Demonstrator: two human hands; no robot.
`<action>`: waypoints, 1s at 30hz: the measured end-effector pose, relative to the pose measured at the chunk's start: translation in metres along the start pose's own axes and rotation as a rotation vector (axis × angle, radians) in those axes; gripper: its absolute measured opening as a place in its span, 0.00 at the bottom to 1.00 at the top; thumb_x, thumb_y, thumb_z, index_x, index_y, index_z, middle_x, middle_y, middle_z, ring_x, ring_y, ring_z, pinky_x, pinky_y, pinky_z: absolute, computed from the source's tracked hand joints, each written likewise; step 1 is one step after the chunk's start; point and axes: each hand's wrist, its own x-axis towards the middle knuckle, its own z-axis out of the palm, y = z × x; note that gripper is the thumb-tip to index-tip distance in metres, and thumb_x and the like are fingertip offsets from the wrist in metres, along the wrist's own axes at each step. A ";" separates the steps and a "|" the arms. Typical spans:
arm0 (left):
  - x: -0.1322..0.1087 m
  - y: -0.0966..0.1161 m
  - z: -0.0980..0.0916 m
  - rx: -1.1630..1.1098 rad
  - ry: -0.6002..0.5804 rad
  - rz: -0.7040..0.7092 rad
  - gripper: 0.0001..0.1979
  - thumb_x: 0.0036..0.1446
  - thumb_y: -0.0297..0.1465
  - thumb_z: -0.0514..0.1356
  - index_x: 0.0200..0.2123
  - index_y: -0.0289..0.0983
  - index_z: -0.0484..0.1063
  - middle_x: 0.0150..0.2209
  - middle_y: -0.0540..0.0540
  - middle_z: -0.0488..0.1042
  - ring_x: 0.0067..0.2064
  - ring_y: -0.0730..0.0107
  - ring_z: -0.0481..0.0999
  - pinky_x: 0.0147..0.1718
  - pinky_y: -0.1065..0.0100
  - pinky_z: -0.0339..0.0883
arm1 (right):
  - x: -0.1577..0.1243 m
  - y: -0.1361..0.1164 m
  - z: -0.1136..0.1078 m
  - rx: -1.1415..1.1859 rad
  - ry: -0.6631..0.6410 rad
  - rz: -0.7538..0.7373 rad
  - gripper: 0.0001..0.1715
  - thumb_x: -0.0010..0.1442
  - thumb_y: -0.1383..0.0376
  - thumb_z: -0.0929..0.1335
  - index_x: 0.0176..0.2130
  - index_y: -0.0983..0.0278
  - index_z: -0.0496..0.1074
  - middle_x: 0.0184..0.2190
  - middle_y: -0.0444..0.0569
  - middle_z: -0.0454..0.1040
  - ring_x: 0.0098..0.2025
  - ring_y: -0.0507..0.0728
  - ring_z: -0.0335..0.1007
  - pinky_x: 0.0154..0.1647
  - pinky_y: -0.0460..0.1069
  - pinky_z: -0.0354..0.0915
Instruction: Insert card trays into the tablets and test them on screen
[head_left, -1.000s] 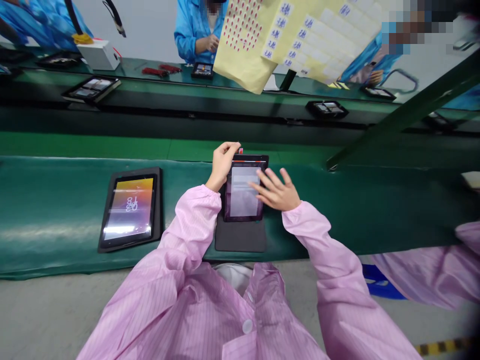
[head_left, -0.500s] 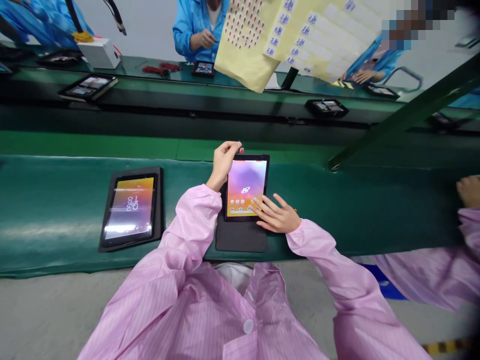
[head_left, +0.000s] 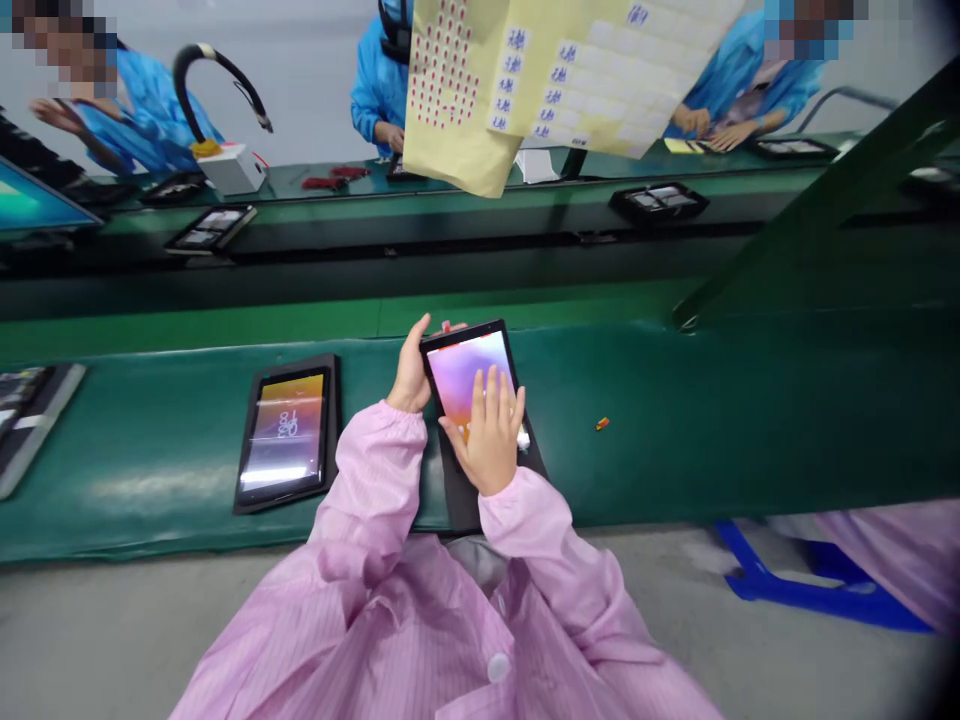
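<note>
Tablet [head_left: 459, 380] angled across dark pad [head_left: 459, 500], lit screen up, top end looks raised off the pad, can't fully tell. L grip [head_left: 411, 375] curled round its left edge, thumb up near the top corner, and that's the only real hold on it. R grip [head_left: 489, 440] open, fingers spread flat on the screen, clamping nothing. Risk no. 1: one-sided hold, so if L slips, tablet drops on the pad or skids toward the table [head_left: 675, 470] edge. Risk no. 2: R pressing on the glass, which means smudges, stray touches, maybe flex if that end's unsupported. Small white bit [head_left: 523, 437] at lower right edge by R fingers, can't tell what it is; could snag or get pinched. Tiny red tab [head_left: 446, 326] at top edge, same deal. Orange scrap [head_left: 601, 424] loose on the table to the right; under a device it could scratch. Second tablet [head_left: 285, 440] in dark case just left of L sleeve [head_left: 375, 460]; a wide swing could knock it. Further out, across the table, co-workers [head_left: 382, 90] in blue smocks, yellow label sheet [head_left: 525, 100] hanging in view, nothing touching here.
</note>
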 end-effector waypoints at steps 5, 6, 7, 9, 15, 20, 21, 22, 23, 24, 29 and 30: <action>-0.064 -0.024 -0.024 -0.113 0.080 -0.079 0.32 0.52 0.60 0.51 0.39 0.39 0.78 0.38 0.40 0.80 0.43 0.56 0.79 0.43 0.58 0.72 | -0.030 -0.029 -0.011 0.101 -0.094 -0.028 0.49 0.66 0.45 0.55 0.69 0.78 0.42 0.67 0.66 0.53 0.70 0.70 0.43 0.67 0.69 0.39; -0.074 -0.029 -0.025 -0.126 0.138 -0.029 0.31 0.53 0.58 0.51 0.40 0.40 0.78 0.39 0.41 0.80 0.44 0.56 0.79 0.44 0.58 0.71 | -0.038 -0.034 -0.017 0.116 -0.119 -0.033 0.48 0.66 0.45 0.54 0.68 0.78 0.44 0.67 0.65 0.53 0.70 0.70 0.42 0.67 0.69 0.38; -0.082 -0.033 -0.026 -0.137 0.190 0.030 0.29 0.54 0.56 0.52 0.41 0.41 0.78 0.41 0.43 0.80 0.44 0.57 0.79 0.45 0.59 0.71 | -0.046 -0.039 -0.023 0.131 -0.144 -0.042 0.47 0.66 0.45 0.55 0.68 0.77 0.46 0.67 0.64 0.53 0.70 0.70 0.42 0.67 0.69 0.37; -0.093 -0.038 -0.023 -0.161 0.270 0.162 0.25 0.55 0.53 0.52 0.43 0.43 0.78 0.43 0.44 0.80 0.46 0.58 0.79 0.47 0.59 0.71 | -0.059 -0.046 -0.037 0.159 -0.182 -0.079 0.45 0.66 0.45 0.55 0.67 0.76 0.52 0.67 0.62 0.54 0.70 0.70 0.42 0.68 0.68 0.34; -0.106 -0.045 -0.003 -0.265 0.541 0.435 0.19 0.55 0.46 0.51 0.37 0.48 0.79 0.40 0.52 0.80 0.49 0.63 0.77 0.52 0.63 0.68 | -0.038 -0.042 -0.069 0.205 -0.097 -0.175 0.34 0.68 0.51 0.53 0.63 0.66 0.62 0.65 0.56 0.60 0.67 0.65 0.51 0.69 0.68 0.28; -0.104 -0.048 0.012 -0.191 0.656 0.565 0.24 0.55 0.46 0.46 0.43 0.47 0.78 0.41 0.50 0.80 0.56 0.60 0.73 0.54 0.63 0.66 | -0.014 -0.046 -0.068 0.125 -0.068 -0.153 0.38 0.68 0.49 0.53 0.67 0.69 0.52 0.67 0.57 0.53 0.69 0.68 0.45 0.68 0.69 0.26; -0.104 -0.048 0.014 -0.229 0.681 0.590 0.23 0.55 0.45 0.47 0.43 0.48 0.78 0.41 0.51 0.80 0.57 0.61 0.72 0.55 0.64 0.65 | -0.018 -0.048 -0.069 0.127 -0.095 -0.186 0.38 0.68 0.49 0.53 0.67 0.68 0.52 0.68 0.57 0.53 0.69 0.68 0.45 0.68 0.69 0.25; -0.103 -0.047 0.015 -0.269 0.707 0.614 0.22 0.55 0.44 0.47 0.43 0.49 0.78 0.41 0.53 0.80 0.58 0.62 0.71 0.55 0.65 0.65 | -0.022 -0.048 -0.071 0.137 -0.116 -0.221 0.37 0.68 0.50 0.53 0.67 0.67 0.53 0.67 0.55 0.54 0.69 0.67 0.47 0.68 0.69 0.24; -0.103 -0.047 0.016 -0.297 0.733 0.637 0.21 0.55 0.44 0.47 0.43 0.51 0.78 0.41 0.55 0.80 0.58 0.64 0.70 0.55 0.66 0.65 | -0.025 -0.048 -0.073 0.152 -0.124 -0.248 0.35 0.68 0.51 0.53 0.67 0.66 0.55 0.67 0.54 0.55 0.68 0.66 0.49 0.68 0.69 0.23; -0.103 -0.047 0.016 -0.299 0.748 0.652 0.21 0.56 0.44 0.46 0.43 0.53 0.77 0.41 0.56 0.80 0.59 0.65 0.69 0.55 0.67 0.64 | -0.025 -0.047 -0.076 0.167 -0.119 -0.262 0.34 0.68 0.52 0.53 0.66 0.64 0.56 0.67 0.53 0.56 0.67 0.66 0.50 0.68 0.69 0.23; -0.106 -0.045 0.017 -0.227 0.638 0.632 0.28 0.57 0.49 0.42 0.50 0.51 0.74 0.44 0.52 0.79 0.56 0.60 0.72 0.52 0.62 0.67 | 0.003 -0.040 -0.075 0.146 0.000 -0.182 0.35 0.68 0.51 0.53 0.67 0.64 0.54 0.67 0.54 0.55 0.69 0.70 0.47 0.66 0.73 0.25; -0.106 -0.044 0.017 -0.266 0.626 0.632 0.27 0.56 0.48 0.43 0.49 0.50 0.75 0.43 0.51 0.79 0.55 0.59 0.72 0.52 0.62 0.67 | 0.005 -0.040 -0.073 0.133 -0.005 -0.178 0.36 0.68 0.51 0.53 0.67 0.65 0.53 0.67 0.55 0.55 0.69 0.70 0.46 0.66 0.73 0.25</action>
